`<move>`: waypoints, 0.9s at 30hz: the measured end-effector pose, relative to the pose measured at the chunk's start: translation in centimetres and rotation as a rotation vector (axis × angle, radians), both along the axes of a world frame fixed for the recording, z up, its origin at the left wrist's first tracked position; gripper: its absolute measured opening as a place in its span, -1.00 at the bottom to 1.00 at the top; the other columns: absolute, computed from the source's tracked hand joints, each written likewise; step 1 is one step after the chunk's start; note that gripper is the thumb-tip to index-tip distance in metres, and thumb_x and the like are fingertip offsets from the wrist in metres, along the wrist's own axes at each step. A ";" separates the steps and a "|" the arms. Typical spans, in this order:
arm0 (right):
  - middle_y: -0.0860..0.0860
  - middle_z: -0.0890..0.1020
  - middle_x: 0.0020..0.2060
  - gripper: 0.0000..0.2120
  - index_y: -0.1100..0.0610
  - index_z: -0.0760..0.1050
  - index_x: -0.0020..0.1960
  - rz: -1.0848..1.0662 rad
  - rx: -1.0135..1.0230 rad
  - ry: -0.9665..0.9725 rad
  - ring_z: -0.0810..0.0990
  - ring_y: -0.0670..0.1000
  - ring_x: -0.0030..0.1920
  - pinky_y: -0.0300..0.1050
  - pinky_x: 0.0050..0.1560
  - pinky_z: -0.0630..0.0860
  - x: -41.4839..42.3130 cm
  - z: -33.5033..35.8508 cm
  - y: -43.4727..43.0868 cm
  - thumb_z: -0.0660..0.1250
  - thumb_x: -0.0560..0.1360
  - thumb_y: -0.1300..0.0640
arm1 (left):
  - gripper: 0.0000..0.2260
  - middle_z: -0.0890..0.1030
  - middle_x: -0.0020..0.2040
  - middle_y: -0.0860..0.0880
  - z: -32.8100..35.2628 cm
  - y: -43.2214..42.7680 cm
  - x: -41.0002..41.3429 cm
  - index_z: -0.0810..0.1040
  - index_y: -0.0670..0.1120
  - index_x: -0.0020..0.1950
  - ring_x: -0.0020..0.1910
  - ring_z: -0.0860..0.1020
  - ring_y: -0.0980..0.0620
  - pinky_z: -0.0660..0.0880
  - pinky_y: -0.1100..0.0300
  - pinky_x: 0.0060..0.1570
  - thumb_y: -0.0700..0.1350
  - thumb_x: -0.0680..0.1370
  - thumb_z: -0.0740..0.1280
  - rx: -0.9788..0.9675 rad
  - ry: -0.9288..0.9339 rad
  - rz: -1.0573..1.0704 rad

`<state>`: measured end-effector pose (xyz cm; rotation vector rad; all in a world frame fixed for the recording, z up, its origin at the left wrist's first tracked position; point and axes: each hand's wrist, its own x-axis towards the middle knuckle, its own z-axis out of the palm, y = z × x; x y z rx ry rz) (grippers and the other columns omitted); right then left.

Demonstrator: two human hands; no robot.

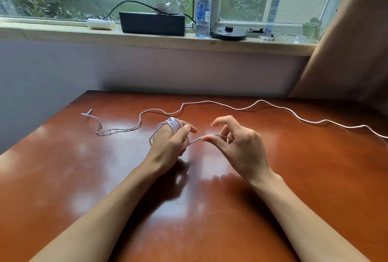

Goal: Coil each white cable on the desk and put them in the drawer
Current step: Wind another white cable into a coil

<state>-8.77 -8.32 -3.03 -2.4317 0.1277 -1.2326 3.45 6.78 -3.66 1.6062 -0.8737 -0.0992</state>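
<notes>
While left hand point(170, 146) grips the coil point(172, 125) and right hand point(239, 146) pinches its tail point(196, 140) at 3 o'clock, slack may shed loops.

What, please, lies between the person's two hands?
In the head view, a short span of white cable runs from the coil wrapped round the left hand to the right hand, which pinches it.

1. The cable point(260, 102) was white.
2. The worktop point(105, 177) was glossy reddish-brown.
3. The box point(152, 23) on the sill was black.
4. The bottle point(203, 5) was clear with a blue cap.
5. The curtain point(352, 41) was tan.
</notes>
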 end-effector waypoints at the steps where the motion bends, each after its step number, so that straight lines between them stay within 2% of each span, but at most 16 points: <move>1: -0.21 0.49 -0.37 -0.59 -0.03 0.56 0.07 0.000 -0.005 0.003 0.39 -0.29 -0.41 -0.09 -0.35 0.49 0.0 0.0 0.0 0.42 0.42 -0.31 | -0.52 0.40 -0.53 -0.03 0.0 0.0 -0.1 0.60 -0.34 -0.16 -0.49 0.43 0.12 0.36 0.25 -0.31 0.04 0.59 0.12 0.001 0.016 -0.012; 5: -0.18 0.52 -0.35 -0.60 -0.05 0.58 0.11 0.000 -0.004 0.001 0.40 -0.16 -0.37 -0.09 -0.34 0.49 -0.1 0.0 0.0 0.46 0.42 -0.29 | -0.32 0.31 -0.45 -0.13 0.3 -0.1 -0.6 0.67 -0.24 -0.08 -0.54 0.26 0.03 0.22 0.27 -0.51 0.29 0.59 0.01 -0.037 0.320 -0.211; 8: -0.19 0.51 -0.34 -0.60 -0.07 0.59 0.10 0.012 0.015 -0.002 0.42 -0.21 -0.38 -0.08 -0.32 0.49 0.0 0.0 0.0 0.46 0.41 -0.30 | -0.14 0.24 -0.50 -0.09 0.3 0.0 -1.0 0.66 -0.11 -0.24 -0.56 0.16 0.03 0.12 0.26 -0.52 0.39 0.59 -0.27 0.071 0.353 -0.437; 10: -0.19 0.52 -0.32 -0.62 -0.10 0.60 0.11 0.042 0.037 0.004 0.45 -0.20 -0.35 -0.07 -0.30 0.50 0.1 -0.1 -0.1 0.46 0.41 -0.29 | -0.04 0.23 -0.51 -0.08 0.3 0.1 -1.1 0.61 -0.21 -0.22 -0.55 0.13 0.04 0.06 0.20 -0.51 0.44 0.50 -0.38 0.144 0.391 -0.523; 13: -0.25 0.53 -0.26 -0.65 -0.10 0.61 0.12 0.127 0.106 0.011 0.49 -0.09 -0.32 -0.15 -0.27 0.47 0.2 -0.1 -0.1 0.49 0.43 -0.24 | 0.02 0.22 -0.49 -0.08 0.5 0.2 -0.9 0.61 -0.27 -0.11 -0.52 0.09 0.04 0.00 0.13 -0.49 0.48 0.43 -0.39 0.213 0.467 -0.594; 16: -0.20 0.56 -0.19 -0.70 -0.06 0.64 0.14 0.258 0.203 0.040 0.50 -0.06 -0.29 -0.25 -0.22 0.40 0.4 0.0 0.1 0.53 0.45 -0.09 | 0.03 0.21 -0.49 -0.06 1.0 0.5 -1.1 0.61 -0.21 -0.19 -0.52 0.08 0.05 -0.01 0.13 -0.47 0.52 0.41 -0.41 0.252 0.518 -0.647; 19: -0.08 0.57 -0.12 -0.76 -0.08 0.66 0.15 0.355 0.249 0.107 0.52 -0.03 -0.26 -0.23 -0.19 0.42 0.5 0.1 0.4 0.51 0.49 0.00 | 0.04 0.17 -0.50 -0.04 1.2 0.9 -1.1 0.56 -0.25 -0.23 -0.52 0.06 0.06 -0.02 0.16 -0.47 0.55 0.40 -0.42 0.290 0.579 -0.680; 21: -0.09 0.57 -0.10 -0.79 -0.10 0.67 0.15 0.385 0.279 0.153 0.52 -0.02 -0.25 -0.22 -0.21 0.42 0.4 0.1 0.5 0.49 0.52 0.03 | 0.04 0.14 -0.48 -0.04 1.3 1.0 -1.2 0.54 -0.26 -0.25 -0.51 0.04 0.05 -0.01 0.18 -0.47 0.56 0.38 -0.40 0.316 0.605 -0.701; 25: -0.06 0.58 -0.07 -0.80 -0.06 0.68 0.17 0.443 0.296 0.253 0.49 -0.12 -0.28 -0.37 -0.23 0.35 0.0 0.2 0.6 0.43 0.57 0.11 | 0.05 0.13 -0.51 -0.02 1.6 1.1 -1.3 0.53 -0.26 -0.27 -0.53 0.03 0.06 -0.03 0.20 -0.49 0.57 0.37 -0.42 0.356 0.630 -0.770; 27: -0.02 0.58 -0.06 -0.81 -0.06 0.68 0.18 0.477 0.326 0.306 0.47 -0.17 -0.29 -0.37 -0.24 0.34 -0.2 0.4 0.6 0.39 0.59 0.09 | 0.05 0.15 -0.53 -0.01 1.7 1.1 -1.4 0.53 -0.25 -0.30 -0.56 0.05 0.07 -0.04 0.18 -0.50 0.54 0.38 -0.46 0.384 0.632 -0.802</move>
